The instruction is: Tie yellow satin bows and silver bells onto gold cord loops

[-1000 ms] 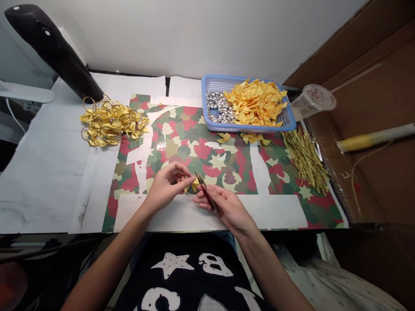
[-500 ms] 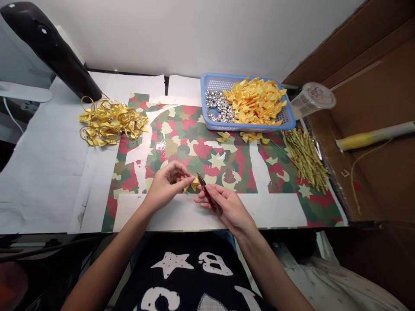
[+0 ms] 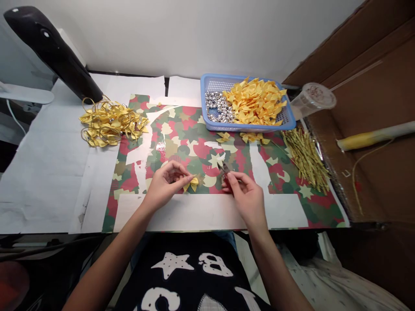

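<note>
1. Left hand [image 3: 167, 183]: thumb and forefinger pinched on a yellow bow [image 3: 192, 185], which shows just beside their tips, near the middle of the paper-covered desk's [image 3: 42, 172] near edge.
2. Right hand [image 3: 247, 196]: fingers curled around snips [image 3: 225, 169], blades toward the desk's far edge, apart from the bow.
3. Blue basket [image 3: 240, 128]: at the far edge, right of middle.

Pinching with curled left hand [image 3: 167, 183]. Gripping with right hand [image 3: 247, 194], curled too, apart from the left fingertips [image 3: 188, 178].
</note>
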The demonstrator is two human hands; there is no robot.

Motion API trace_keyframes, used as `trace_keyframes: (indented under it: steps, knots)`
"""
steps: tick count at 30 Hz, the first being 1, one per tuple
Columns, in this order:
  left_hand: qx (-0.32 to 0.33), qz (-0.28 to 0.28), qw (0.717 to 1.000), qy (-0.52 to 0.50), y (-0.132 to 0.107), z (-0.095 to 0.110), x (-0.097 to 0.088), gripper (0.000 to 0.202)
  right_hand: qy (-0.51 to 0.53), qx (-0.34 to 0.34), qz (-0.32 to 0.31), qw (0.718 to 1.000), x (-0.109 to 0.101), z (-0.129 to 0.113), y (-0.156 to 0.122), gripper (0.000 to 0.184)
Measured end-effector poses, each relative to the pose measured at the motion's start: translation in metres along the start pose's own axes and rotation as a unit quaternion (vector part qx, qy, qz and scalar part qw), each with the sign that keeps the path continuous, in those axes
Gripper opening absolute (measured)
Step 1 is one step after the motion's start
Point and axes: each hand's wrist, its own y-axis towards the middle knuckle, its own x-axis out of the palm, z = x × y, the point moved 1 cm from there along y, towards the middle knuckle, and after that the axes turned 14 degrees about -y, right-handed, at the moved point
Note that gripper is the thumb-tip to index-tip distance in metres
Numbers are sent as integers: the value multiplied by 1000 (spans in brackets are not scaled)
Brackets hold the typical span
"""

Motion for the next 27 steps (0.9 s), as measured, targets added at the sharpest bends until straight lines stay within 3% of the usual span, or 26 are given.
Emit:
trace_keyframes:
  steps: [7,13,18,22,27]
  knots:
    - [-6,1,1000,6,-1,1,-2,22,-166,-146,104,970,-15,5,18,20]
    - [-4,-4,1000,9,-1,2,-2,21,-182,-218,169,944,-1,-6,7,18]
    - [3,1,1000,0,-1,3,-2,24,-187,-330,47,924,27,-21,-10,15]
    - [27,21,999,-27,-3,4,-4,26,-213,-329,-9,920,41,-17,-10,19]
    - [58,58,996,-21,-11,4,-9,26,-207,-324,-24,923,41,-11,-7,8]
